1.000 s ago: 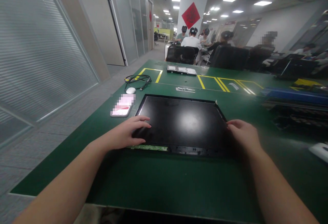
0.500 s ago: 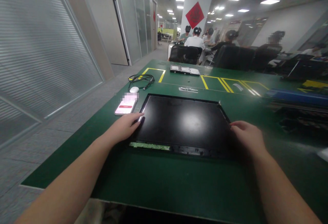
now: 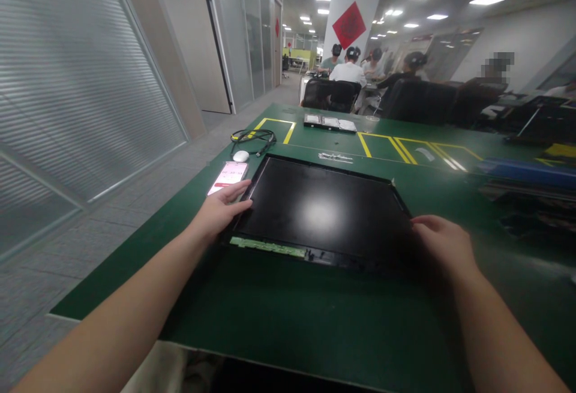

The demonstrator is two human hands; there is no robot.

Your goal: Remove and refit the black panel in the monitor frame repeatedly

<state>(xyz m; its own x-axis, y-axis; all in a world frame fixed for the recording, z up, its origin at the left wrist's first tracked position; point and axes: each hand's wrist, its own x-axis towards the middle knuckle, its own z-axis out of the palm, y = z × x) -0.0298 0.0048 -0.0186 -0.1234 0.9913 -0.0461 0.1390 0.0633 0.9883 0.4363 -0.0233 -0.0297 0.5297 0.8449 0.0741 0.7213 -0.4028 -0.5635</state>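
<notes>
A black display panel [image 3: 321,207] lies on the green table [image 3: 315,321], its near edge showing a strip of green circuit board [image 3: 267,246]. My left hand [image 3: 220,210] grips the panel's left edge, fingers curled round it. On the right edge, near the front corner, my right hand [image 3: 443,243] holds the panel with fingers wrapped over the rim. The panel looks tilted slightly, left side raised.
A phone [image 3: 228,176] with a lit screen lies just left of the panel. Behind it are a white mouse [image 3: 241,156] and a black cable [image 3: 252,138]. Small panels [image 3: 330,122] lie in yellow-taped zones. Stacked items [image 3: 526,183] sit at right. People sit at the far end.
My left hand has slid from the panel's face to its left edge and taken hold. The panel has shifted and lifted a little on the left. The right hand stays on the right edge.
</notes>
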